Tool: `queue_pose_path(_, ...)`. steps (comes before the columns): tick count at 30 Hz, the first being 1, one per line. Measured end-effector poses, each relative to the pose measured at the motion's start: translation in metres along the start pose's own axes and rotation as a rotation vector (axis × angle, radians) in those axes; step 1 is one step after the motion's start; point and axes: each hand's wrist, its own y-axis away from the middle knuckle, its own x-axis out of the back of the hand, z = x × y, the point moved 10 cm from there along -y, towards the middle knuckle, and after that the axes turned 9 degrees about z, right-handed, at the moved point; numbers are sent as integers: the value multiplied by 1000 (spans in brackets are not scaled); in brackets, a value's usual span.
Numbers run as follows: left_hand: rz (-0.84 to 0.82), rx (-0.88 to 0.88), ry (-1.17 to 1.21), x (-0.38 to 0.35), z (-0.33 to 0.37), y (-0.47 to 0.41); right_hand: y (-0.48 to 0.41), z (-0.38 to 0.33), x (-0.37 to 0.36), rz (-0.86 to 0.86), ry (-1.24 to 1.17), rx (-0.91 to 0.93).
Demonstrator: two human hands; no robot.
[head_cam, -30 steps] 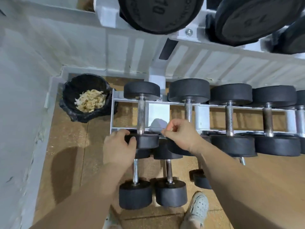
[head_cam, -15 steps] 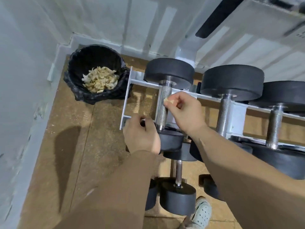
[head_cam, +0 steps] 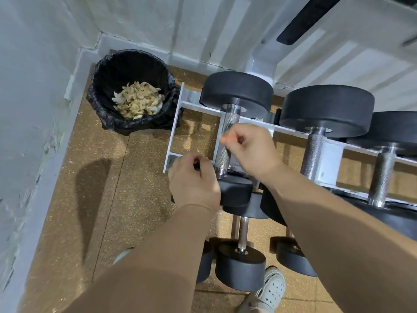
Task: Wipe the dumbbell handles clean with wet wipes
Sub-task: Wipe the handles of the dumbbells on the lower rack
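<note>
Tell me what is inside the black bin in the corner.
Inside the black bin, a heap of crumpled yellowish-white scraps, likely used wipes, fills the lower part. The heap covers the bottom, so whatever lies beneath it cannot be seen.

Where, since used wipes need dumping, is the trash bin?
Head view, upper left: the trash bin stands in the wall corner, just left of the rack.

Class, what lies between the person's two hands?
The leftmost dumbbell's knurled handle, between the left hand gripping its near head and the right hand pinching a wipe; head view.
</note>
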Motion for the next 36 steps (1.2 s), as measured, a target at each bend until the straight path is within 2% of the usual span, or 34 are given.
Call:
queue_pose_path(2, 4, 9, -5, 0, -1, 0, -15, 5, 10, 165, -33, -55)
queue_pose_path(4, 4, 2, -12, 0, 1, 0, -10, 12, 11, 204, -111, -124)
queue_pose_path(8, 24, -54, -23, 0, 1, 0, 31, 12, -12, -124, -132, -137)
queue_pose_path(10, 28, -60, -21, -1, 0, 1, 24, 5, -11, -142, -60, -52)
queue_pose_path(12, 22, -46, -24, -1, -1, 1, 3, -4, -5, -25, 0, 5)
queue_pose_path(14, 15, -35, -26, 0, 0, 2, -19, -4, 6, 136, -1, -35)
queue_pose_path(16, 17, -28, -29, 0, 0, 1, -22, 3, 11, 216, -26, -87)
queue_pose_path(18, 14, -30, -38, -1, 1, 2, -6, 13, 8, 127, -89, -152)
queue_pose_path(21, 12, -27, -35, 0, 3, 2, 32, 15, -7, -139, -114, -157)
queue_pose_path(23, 12, -25, -30, 0, 2, 3, 32, 11, -10, -186, -98, -122)
queue_pose_path(25, 18, -18, -27, 0, 1, 3, 9, 8, -8, -96, -98, -88)
queue_pose_path(29, 24, 0, -15, 1, 1, 3, -24, 18, 10, 136, -179, -196)
queue_pose_path(31, 20, 0, -18, 1, 3, 4, -8, 17, 8, 33, -152, -184)
queue_pose_path(34, 12, -3, -15, 0, 2, 4, 33, 10, -18, -297, -101, -88)
queue_pose_path(36, 8, -13, -3, 0, 3, 4, 28, 9, -18, -293, -100, -73)
